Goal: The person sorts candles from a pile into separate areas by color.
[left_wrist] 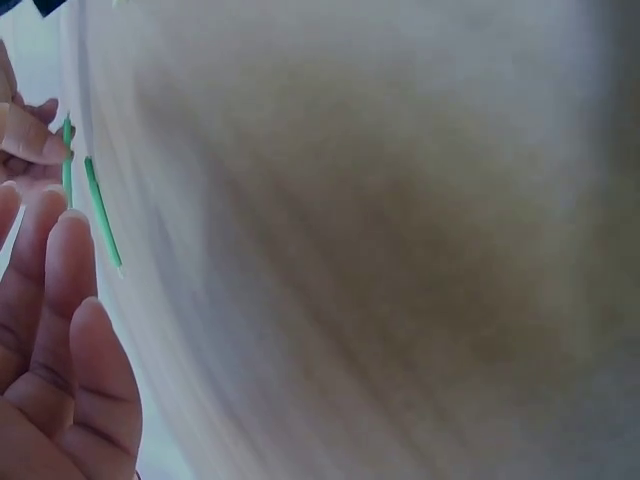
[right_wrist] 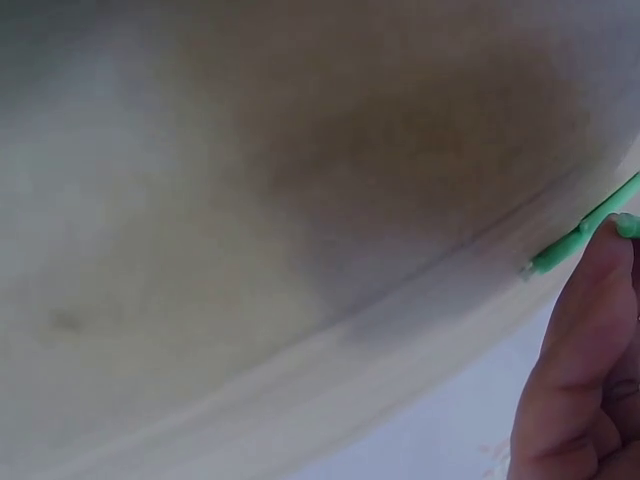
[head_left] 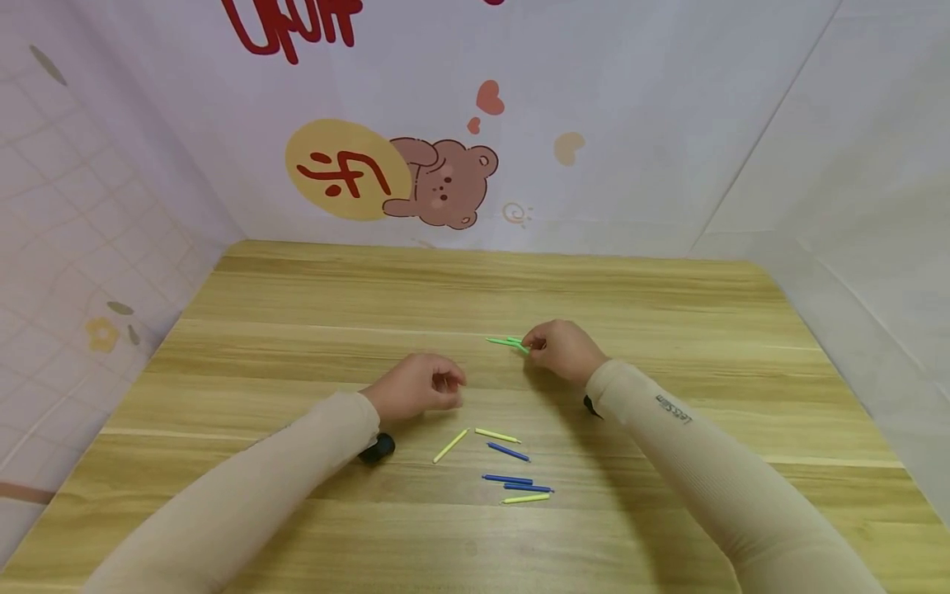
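Note:
My right hand (head_left: pixel 566 352) pinches a thin green candle (head_left: pixel 523 349) between thumb and fingertips at the middle of the table. Beside it, touching or nearly so, another green candle (head_left: pixel 501 341) lies on the wood; a further green piece shows just behind. In the right wrist view, a green candle (right_wrist: pixel 562 250) with a pale wick tip lies past the thumb. My left hand (head_left: pixel 417 386) hovers to the left, fingers loosely bent and holding nothing. The left wrist view shows its fingers (left_wrist: pixel 70 270) in front of a green candle (left_wrist: pixel 103 212) on the table.
Nearer me lie three yellow candles, one slanted (head_left: pixel 450 445), and three blue candles, one (head_left: pixel 508 451) below a yellow one. The wooden table (head_left: pixel 334 305) meets a printed cloth wall (head_left: pixel 631 181) at the back, with cloth at both sides.

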Tool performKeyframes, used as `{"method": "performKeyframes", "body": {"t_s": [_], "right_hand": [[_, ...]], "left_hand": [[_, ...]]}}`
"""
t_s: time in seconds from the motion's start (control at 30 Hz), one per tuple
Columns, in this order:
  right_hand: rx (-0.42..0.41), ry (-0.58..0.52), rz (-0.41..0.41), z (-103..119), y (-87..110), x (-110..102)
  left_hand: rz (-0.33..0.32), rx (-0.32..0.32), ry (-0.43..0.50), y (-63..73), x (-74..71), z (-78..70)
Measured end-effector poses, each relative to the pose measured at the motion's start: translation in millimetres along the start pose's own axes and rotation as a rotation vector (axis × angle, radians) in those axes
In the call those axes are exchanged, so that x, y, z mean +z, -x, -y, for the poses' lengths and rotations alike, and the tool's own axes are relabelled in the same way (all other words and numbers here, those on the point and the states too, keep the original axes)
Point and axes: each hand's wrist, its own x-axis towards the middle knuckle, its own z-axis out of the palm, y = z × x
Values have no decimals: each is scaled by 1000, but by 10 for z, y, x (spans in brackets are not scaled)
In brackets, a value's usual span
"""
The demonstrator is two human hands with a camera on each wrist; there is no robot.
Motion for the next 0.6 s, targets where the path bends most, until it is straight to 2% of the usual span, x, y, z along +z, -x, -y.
{"method": "performKeyframes", "body": {"t_s": [0.6], "right_hand": [[-50,147,-2,-22,-84,-6]], "left_hand": [[51,-2,-35,127,121,2]]}}
